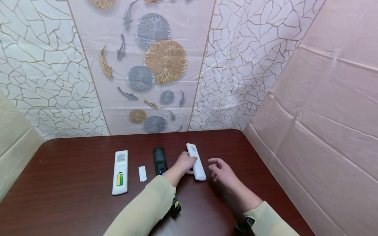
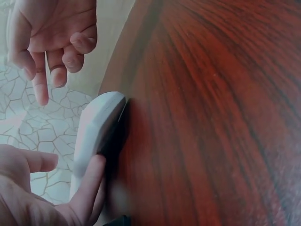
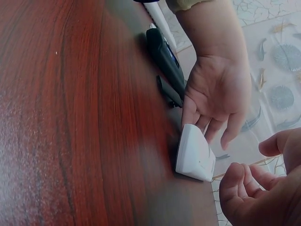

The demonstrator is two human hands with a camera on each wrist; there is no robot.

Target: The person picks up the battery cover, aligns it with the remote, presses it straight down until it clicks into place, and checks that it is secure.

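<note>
A white remote control (image 1: 198, 168) lies face down at the right of the table group. My left hand (image 1: 183, 163) is at its left side, the fingers fairly straight; in the left wrist view one fingertip (image 2: 95, 172) touches its lower side while the thumb (image 2: 40, 161) stands apart. To the right of this remote hovers my right hand (image 1: 225, 174), fingers loosely bent, holding nothing. The right wrist view shows the remote's end (image 3: 195, 157) between both hands. Left of my left forearm lies a black remote (image 1: 159, 157), partly hidden by the arm.
Another white remote (image 1: 116, 170) lies at the left, with green-yellow batteries (image 1: 119, 179) in its open compartment. Beside it is a white battery cover (image 1: 142, 173). A small black piece (image 3: 168, 91) lies near the black remote. Fabric walls (image 1: 333, 108) border the brown table (image 1: 73, 170).
</note>
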